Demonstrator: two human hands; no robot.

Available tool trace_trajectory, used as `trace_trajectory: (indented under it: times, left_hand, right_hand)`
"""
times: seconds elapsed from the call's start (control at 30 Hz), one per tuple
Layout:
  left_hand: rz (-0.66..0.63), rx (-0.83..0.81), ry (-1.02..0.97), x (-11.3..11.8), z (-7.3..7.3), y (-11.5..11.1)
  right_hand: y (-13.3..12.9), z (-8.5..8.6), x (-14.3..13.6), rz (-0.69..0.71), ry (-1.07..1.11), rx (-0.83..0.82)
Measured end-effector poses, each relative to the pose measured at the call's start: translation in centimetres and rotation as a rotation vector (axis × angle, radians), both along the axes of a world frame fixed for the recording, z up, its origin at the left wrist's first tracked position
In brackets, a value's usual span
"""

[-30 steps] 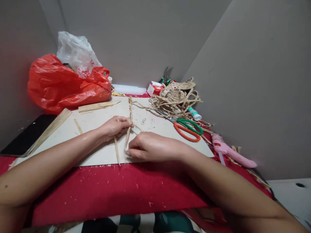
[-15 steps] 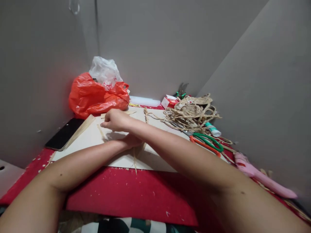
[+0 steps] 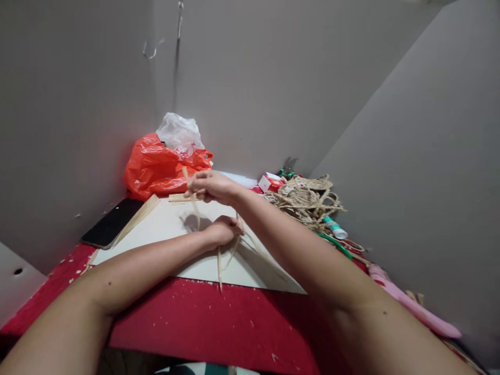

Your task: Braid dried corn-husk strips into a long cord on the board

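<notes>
My right hand [image 3: 211, 186] is raised over the far left of the white board [image 3: 167, 221], its fingers pinching a thin pale straw strip [image 3: 196, 208] that hangs down and pokes up past the fingertips. Below and nearer to me, my left hand [image 3: 226, 230] rests low over the board with its fingers closed on several straw strips [image 3: 220, 268]. Their ends stick out towards the front edge and to the right, under my right forearm. My arms cross here, and the knot or joint inside the left hand is hidden.
Left of the board lie a black phone [image 3: 113, 224] and a flat straw bundle [image 3: 138, 216]. Behind stand orange [image 3: 152, 166] and white plastic bags [image 3: 180, 133]. To the right are coiled rope [image 3: 304, 198], a glue stick [image 3: 335, 227], green-handled scissors [image 3: 336, 245] and a pink glue gun [image 3: 414, 304].
My right hand has moved up and to the right, lifting a straw strip into view. More of my left hand shows. The whole view has shifted slightly.
</notes>
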State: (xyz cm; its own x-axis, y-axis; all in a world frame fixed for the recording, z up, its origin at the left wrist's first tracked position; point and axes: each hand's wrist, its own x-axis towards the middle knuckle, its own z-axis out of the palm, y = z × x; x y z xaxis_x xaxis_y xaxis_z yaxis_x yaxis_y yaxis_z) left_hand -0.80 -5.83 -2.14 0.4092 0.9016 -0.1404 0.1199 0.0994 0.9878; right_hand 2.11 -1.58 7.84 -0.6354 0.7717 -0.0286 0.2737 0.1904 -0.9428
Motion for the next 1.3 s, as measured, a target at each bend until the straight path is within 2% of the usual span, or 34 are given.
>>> trace_trajectory:
  times: [0.1, 0.2, 0.3, 0.4, 0.5, 0.63, 0.93, 1.13, 1.3]
  left_hand:
    - [-0.001, -0.007, 0.022, 0.1, -0.2, 0.0]
    - [-0.077, -0.071, -0.035, -0.1, 0.2, 0.2]
    - [-0.149, -0.177, -0.111, -0.3, 0.7, 0.4]
    - [-0.159, -0.228, -0.132, -0.4, 1.1, 0.4]
    - [-0.143, -0.222, -0.104, -0.5, 1.3, 0.3]
    - [-0.142, -0.194, -0.039, -0.5, 1.6, 0.2]
    - [-0.142, -0.182, 0.004, -0.4, 1.8, 0.1]
    - [-0.152, -0.183, -0.033, -0.4, 1.6, 0.3]
    - [-0.150, -0.200, -0.052, -0.4, 1.5, 0.4]
  right_hand:
    - [-1.1, 1.7, 5.4, -0.075, 0.262, -0.151]
    - [-3.2, 2.0, 10.5, -0.222, 0.279, -0.156]
    - [-5.3, 0.3, 14.2, -0.368, 0.195, -0.104]
    - [-7.0, -2.5, 16.1, -0.423, 0.102, -0.079]
    - [-8.1, -5.1, 16.3, -0.437, 0.024, -0.069]
    - [-8.5, -6.8, 15.4, -0.463, -0.088, 0.037]
    - [-7.9, -8.1, 15.0, -0.488, -0.332, 0.369]
    - [-8.2, -8.2, 14.9, -0.496, -0.325, 0.421]
    - [-7.7, -9.0, 14.8, -0.539, -0.338, 0.464]
